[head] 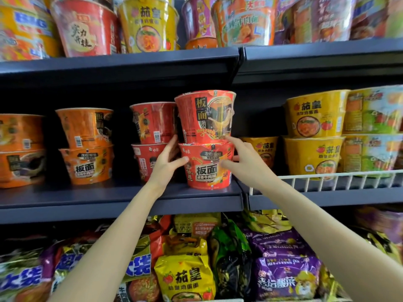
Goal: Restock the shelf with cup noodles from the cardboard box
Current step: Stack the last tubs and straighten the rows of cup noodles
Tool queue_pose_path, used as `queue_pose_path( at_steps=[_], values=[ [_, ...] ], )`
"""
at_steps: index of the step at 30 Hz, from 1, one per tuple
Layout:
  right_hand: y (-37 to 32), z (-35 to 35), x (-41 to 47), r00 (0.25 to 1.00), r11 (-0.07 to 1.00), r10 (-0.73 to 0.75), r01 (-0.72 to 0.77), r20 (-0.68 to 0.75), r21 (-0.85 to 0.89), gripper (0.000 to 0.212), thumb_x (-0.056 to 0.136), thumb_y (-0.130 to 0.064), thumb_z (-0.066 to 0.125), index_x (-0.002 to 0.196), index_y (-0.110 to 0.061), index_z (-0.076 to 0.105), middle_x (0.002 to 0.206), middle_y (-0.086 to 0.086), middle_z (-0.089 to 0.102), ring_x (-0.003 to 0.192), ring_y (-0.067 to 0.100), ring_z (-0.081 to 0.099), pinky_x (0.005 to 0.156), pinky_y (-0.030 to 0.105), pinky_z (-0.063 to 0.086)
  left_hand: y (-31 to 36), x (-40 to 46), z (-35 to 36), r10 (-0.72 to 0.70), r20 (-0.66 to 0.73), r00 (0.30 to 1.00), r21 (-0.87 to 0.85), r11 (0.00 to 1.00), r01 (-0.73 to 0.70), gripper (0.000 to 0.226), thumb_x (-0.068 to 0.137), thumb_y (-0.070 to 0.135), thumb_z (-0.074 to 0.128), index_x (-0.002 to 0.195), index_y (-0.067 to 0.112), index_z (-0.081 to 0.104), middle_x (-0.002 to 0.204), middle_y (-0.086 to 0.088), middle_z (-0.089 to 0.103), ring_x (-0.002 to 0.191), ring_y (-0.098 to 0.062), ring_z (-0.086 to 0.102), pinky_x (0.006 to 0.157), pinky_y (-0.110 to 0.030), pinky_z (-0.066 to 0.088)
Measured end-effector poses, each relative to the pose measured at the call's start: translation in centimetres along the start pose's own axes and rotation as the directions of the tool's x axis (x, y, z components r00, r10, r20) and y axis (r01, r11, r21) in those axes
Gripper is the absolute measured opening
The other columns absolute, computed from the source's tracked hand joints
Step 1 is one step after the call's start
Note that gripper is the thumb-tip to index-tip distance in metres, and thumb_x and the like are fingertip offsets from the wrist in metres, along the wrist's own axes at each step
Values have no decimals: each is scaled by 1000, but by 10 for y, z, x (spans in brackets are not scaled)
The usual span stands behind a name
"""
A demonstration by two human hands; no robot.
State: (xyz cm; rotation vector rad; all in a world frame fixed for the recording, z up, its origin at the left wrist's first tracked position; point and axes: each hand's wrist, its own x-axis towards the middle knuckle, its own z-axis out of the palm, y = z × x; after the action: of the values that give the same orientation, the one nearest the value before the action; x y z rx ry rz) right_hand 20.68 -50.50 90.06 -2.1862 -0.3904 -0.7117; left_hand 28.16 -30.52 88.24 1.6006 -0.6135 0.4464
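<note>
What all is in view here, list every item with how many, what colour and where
red noodle cups: four, red, middle shelf centre, two stacks of two; front stack between the hands
orange noodle cups: four, orange, middle shelf left, stacked in twos
yellow noodle cups: at least three, yellow, middle shelf right, behind a white wire rail
multicolour cups: two, far right, stacked
top-shelf cups: several, red, yellow, purple, orange
noodle packets: many, yellow, purple, blue, green, bottom shelf
shelves: dark blue-grey
left hand: on lower front cup's left side
right hand: on its right side
</note>
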Motion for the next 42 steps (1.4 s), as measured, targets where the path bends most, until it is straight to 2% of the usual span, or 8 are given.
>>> queue_pose_path(
  at_steps=[4, 9, 17, 20, 24, 29, 35, 42],
  values=[
    [-5, -11, 4, 942, 990, -125, 137, -311, 17, 54, 92, -24, 58, 141, -22, 36, 140, 0, 39, 114, 6, 42, 95, 24, 40, 27, 4, 8, 75, -152, 986, -27, 996, -80, 50, 98, 24, 44, 146, 18, 31, 141, 12, 38, 130, -4, 36, 103, -19, 31],
    [-23, 7, 14, 952, 982, -186, 187, -244, -18, 57, 95, -35, 50, 146, -25, 27, 142, 3, 38, 126, 17, 43, 104, 43, 41, 53, 14, 26, -27, -20, 999, 9, 1000, 28, 50, 98, 52, 28, 138, 27, 44, 120, 19, 56, 107, 5, 53, 91, -19, 39],
    [-19, -2, 61, 961, 903, 224, -142, -164, 405, 76, 90, -70, 12, 146, -22, 30, 137, 7, 50, 124, 27, 49, 107, 47, 35, 49, -24, 46, 339, -274, 900, 415, 886, -207, 41, 90, 42, 44, 128, 30, 49, 128, 10, 51, 122, -8, 40, 106, -37, 34],
    [-12, -2, 56, 886, 858, 301, -91, -352, 505, 61, 97, -56, 23, 147, -22, 29, 144, 5, 43, 131, 22, 41, 109, 43, 32, 60, -7, 37, 247, -389, 888, 260, 954, -152, 41, 95, 32, 45, 135, 25, 41, 138, 1, 42, 129, -14, 36, 109, -42, 32],
    [-15, 6, 32, 881, 932, 71, 108, -467, 346, 41, 99, -43, 33, 135, -25, 43, 123, -5, 55, 111, 10, 52, 101, 41, 41, 68, 14, 33, 35, -273, 961, 73, 997, -16, 45, 99, 29, 33, 143, 26, 33, 127, 11, 50, 122, -13, 47, 103, -33, 35],
    [-21, 0, 57, 973, 955, 116, -55, -197, 293, 67, 94, -63, 20, 145, -20, 29, 131, 7, 56, 117, 24, 54, 105, 48, 38, 54, -10, 43, 235, -216, 948, 241, 954, -181, 50, 90, 34, 34, 139, 31, 38, 138, 8, 45, 125, -7, 44, 104, -42, 41],
    [-12, 4, 42, 883, 986, -43, 113, -467, 122, 42, 101, -33, 34, 141, -22, 36, 133, 3, 52, 114, 13, 51, 100, 36, 39, 58, 7, 32, 119, -254, 960, 234, 970, -58, 49, 97, 30, 42, 145, 25, 31, 141, 3, 43, 129, -13, 41, 109, -34, 32],
    [-6, 7, 51, 930, 994, -70, 98, -361, 58, 44, 97, -29, 40, 141, -25, 36, 132, 2, 53, 113, 17, 55, 97, 45, 45, 44, 6, 32, 338, -241, 910, 484, 854, -189, 55, 93, 24, 56, 143, 29, 35, 140, 2, 43, 124, -10, 45, 92, -20, 39]
  ],
)
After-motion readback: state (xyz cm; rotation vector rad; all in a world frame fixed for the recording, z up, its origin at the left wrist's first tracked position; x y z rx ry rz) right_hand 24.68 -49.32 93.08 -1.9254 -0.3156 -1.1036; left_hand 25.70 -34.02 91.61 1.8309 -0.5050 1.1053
